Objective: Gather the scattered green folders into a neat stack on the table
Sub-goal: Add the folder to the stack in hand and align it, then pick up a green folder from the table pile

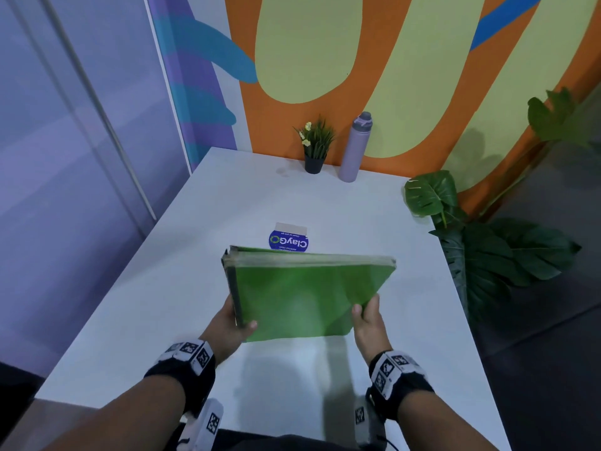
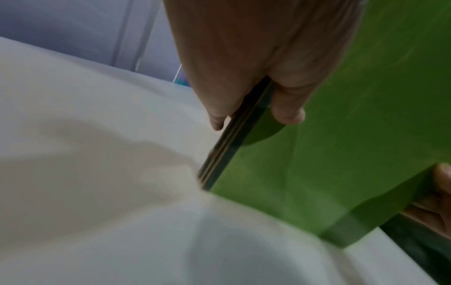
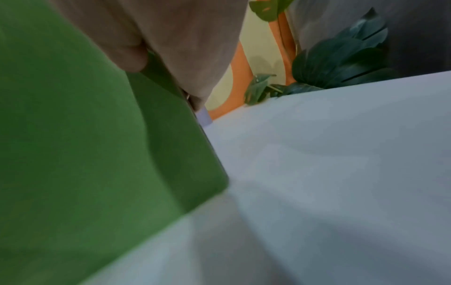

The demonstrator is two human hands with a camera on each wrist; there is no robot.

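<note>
**Both hands on the green folder stack, held over the table**

So the grip first: the left hand point(image 1: 232, 320) pinches the left edge of the green folders point(image 1: 309, 294), thumb laid on the top cover near the front corner and the rest of the fingers tucked underneath. The left wrist view shows it well: thumb point(image 2: 288, 108) pressed on the green cover, fingers behind the edge, and you can see several layered edges there, so it's a bundle and not one folder. The right hand point(image 1: 369, 320) does the same thing on the right side, thumb on top near the front right corner and the fingers out of sight below. The right wrist view is pretty blurry, but the thumb point(image 3: 129, 57) is clearly down on the cover.

The stack is squared up and tilted, far edge higher than the near one, hovering above the middle of the white table point(image 1: 156, 304). I can't tell for sure whether the near edge touches the tabletop; there's a shadow under it on the surface. Both wrists have black straps with white marker blocks.

Just beyond the stack, partly hidden by its far edge, there's a little blue and white ClayGo packet point(image 1: 289, 237) lying flat. Way at the back edge of the table, against the orange and yellow painted wall, sit a small potted plant point(image 1: 314, 148) in a dark pot and a lilac water bottle point(image 1: 356, 148), standing just beside each other. Off the right side of the table there's a big leafy plant point(image 1: 481, 236).
</note>
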